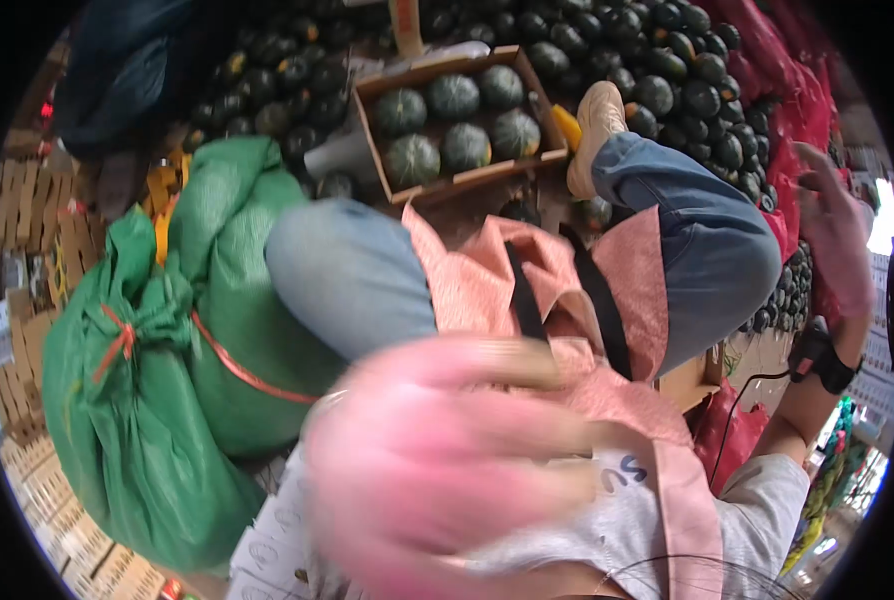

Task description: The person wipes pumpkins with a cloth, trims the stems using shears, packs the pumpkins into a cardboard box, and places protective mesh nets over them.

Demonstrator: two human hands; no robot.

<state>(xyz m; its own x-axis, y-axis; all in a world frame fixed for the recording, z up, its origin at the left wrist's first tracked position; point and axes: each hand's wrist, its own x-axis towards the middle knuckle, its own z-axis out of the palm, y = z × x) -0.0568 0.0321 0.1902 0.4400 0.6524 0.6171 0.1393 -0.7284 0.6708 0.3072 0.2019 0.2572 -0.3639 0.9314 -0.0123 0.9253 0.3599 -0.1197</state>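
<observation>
My left hand [437, 460] is close to the camera, in front of my chest, blurred by motion. Its fingers stretch to the right, apart, and nothing shows in them. Far to the right, my right hand [835, 225] is raised with its fingers apart and holds nothing; a black band [823, 362] with a cable sits on that wrist. Beyond my knees stands an open cardboard box [457, 187] with several dark green squashes [465, 146] set in two rows. Both hands are away from the box.
Large green sacks [137, 400], tied with red cord, stand at my left. A big pile of squashes [667, 95] spreads behind the box and to the right. Red mesh sacks [797, 90] border the pile. Stacked cartons [27, 205] line the far left.
</observation>
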